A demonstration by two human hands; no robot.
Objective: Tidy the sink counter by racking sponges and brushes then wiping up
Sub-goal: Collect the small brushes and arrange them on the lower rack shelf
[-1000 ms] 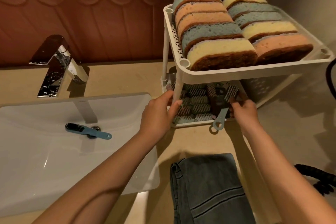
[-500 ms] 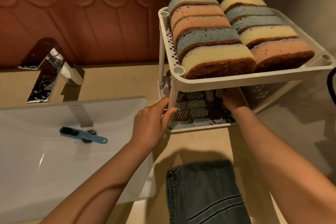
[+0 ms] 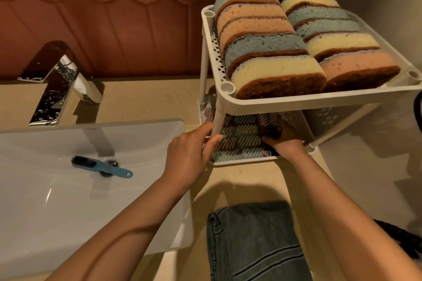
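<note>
My left hand [image 3: 189, 157] and my right hand [image 3: 285, 141] are bare. Both my forearms [image 3: 127, 223] are bare also, slim and long, uncovered until the lower edge of the view.

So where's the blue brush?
The blue brush lies in the white sink on the left of the head view, its handle across the drain, just in front of the tap and well left of the rack.
</note>
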